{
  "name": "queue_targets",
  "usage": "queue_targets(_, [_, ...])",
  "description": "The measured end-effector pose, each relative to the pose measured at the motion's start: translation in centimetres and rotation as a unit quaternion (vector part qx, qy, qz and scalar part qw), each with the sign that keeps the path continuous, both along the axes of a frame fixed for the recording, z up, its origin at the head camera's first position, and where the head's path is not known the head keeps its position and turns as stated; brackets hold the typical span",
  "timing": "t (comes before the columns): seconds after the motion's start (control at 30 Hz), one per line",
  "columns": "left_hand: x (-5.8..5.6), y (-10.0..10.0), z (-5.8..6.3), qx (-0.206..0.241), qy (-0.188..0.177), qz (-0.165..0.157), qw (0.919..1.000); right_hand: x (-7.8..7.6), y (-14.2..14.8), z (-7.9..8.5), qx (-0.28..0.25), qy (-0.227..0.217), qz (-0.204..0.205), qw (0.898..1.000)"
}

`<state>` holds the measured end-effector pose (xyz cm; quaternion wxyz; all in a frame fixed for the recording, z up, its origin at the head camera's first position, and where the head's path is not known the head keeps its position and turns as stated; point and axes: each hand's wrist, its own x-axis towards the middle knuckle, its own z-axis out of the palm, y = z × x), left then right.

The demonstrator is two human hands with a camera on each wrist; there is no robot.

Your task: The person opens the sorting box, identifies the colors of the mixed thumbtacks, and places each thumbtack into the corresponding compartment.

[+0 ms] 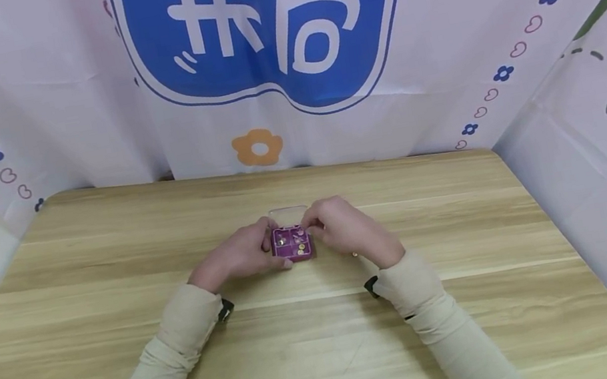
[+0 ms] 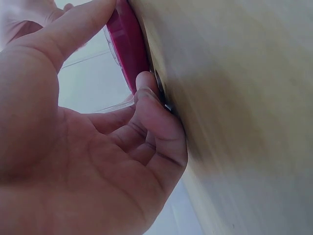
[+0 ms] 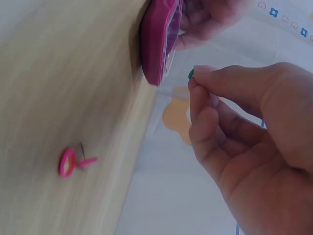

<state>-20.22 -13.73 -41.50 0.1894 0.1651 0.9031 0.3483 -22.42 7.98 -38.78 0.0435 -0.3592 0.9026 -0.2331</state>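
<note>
A small magenta compartment box (image 1: 284, 254) lies on the wooden table with its clear lid (image 1: 287, 208) raised at the back. Small gold-coloured pieces (image 1: 301, 247) sit in its compartments. My left hand (image 1: 244, 251) grips the box from the left, thumb at the near edge and curled fingers along the side. Over the box's right side, my right hand (image 1: 346, 226) pinches a tiny green piece (image 3: 190, 74) between thumb and index finger; most of it is hidden by the fingertips. Two pink earring-like pieces (image 3: 66, 162), one showing a thin pin, lie on the table below the right hand.
The wooden table (image 1: 319, 349) ends at a white cloth backdrop (image 1: 84, 120) with a blue printed sign. White cloth also hangs along the left and right sides. Dark bands (image 1: 226, 309) show at both wrists under the beige sleeves.
</note>
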Motion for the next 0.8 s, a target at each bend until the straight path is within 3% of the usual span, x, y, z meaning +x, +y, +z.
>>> queue_targets(0.47, [0.0, -0.1, -0.1, -0.013, 0.012, -0.004, 0.9998, 0.5, -2.2, -0.2, -0.006, 0.03, 0.041, 0.999])
queue_targets(0.8, [-0.1, -0.2, -0.1, -0.016, 0.019, -0.009, 0.9996, 0.9, -2.8, -0.9, -0.001, 0.062, 0.023, 0.998])
